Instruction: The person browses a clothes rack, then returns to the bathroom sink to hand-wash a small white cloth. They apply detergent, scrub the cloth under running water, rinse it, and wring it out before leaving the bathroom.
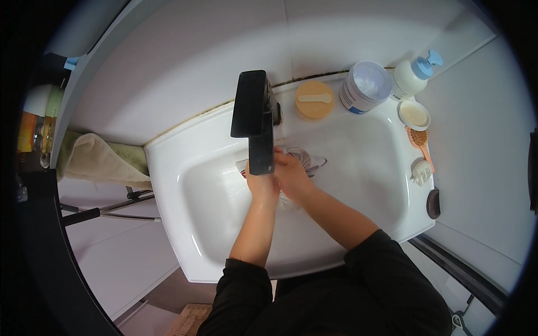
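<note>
Both of my hands are together low in a white washbasin (336, 147), beneath the black faucet (260, 122). My left hand (262, 182) is partly hidden by the faucet's spout, so its fingers cannot be made out. Beside it, touching it, my right hand (292, 174) has bent fingers against a wet, light-coloured cloth (299, 154). Some of the cloth shows beyond the right hand, with a dark-edged tip pointing right, and some below the hands. A white piece with red and dark marks shows left of the spout. Whether each hand grips the cloth is hard to see.
Along the basin's back rim stand an orange lid (314, 101) with a small spatula, an open tub (365, 87) and a pump bottle (410, 77). A round dish (414, 114), a hairbrush (419, 138) and a small bottle (422, 172) line the right rim. Towels (98, 161) hang at left.
</note>
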The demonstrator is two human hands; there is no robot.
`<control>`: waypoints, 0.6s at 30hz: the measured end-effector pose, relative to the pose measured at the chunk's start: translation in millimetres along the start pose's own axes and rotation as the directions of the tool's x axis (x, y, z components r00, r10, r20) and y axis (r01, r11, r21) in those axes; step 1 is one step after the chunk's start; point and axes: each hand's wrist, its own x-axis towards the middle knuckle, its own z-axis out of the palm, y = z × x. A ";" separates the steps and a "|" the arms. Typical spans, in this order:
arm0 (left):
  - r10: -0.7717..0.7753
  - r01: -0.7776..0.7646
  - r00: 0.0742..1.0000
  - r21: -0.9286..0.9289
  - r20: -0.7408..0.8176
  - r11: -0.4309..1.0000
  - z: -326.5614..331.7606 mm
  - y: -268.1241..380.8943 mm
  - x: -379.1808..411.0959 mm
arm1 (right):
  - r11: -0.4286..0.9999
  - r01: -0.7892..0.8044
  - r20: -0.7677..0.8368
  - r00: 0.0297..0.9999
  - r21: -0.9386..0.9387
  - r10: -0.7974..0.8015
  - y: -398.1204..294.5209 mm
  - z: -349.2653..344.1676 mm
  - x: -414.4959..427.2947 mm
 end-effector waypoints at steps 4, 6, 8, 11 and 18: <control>0.055 -0.079 0.989 0.173 0.139 0.982 -5.1 -5.3 -3.9 | 0.936 -0.123 0.039 0.992 0.330 0.117 0.4 -13.5 0.5; 0.064 -0.102 0.978 0.190 0.197 0.976 -8.0 -6.3 -6.9 | 0.880 -0.139 0.052 0.990 0.453 0.130 2.3 -18.8 -0.3; 0.023 -0.065 0.970 0.164 0.242 0.984 -10.5 -4.8 -10.9 | 0.818 -0.171 0.132 0.984 0.549 0.117 3.9 -23.1 -1.7; 0.015 -0.034 0.932 0.047 0.361 0.998 -12.6 -0.4 -16.1 | 0.752 -0.203 0.111 0.979 0.627 0.171 4.1 -28.1 -3.8; -0.013 -0.054 0.950 0.205 0.312 0.977 -13.9 2.4 -13.2 | 0.745 -0.244 0.213 0.967 0.621 0.139 2.8 -26.2 -9.5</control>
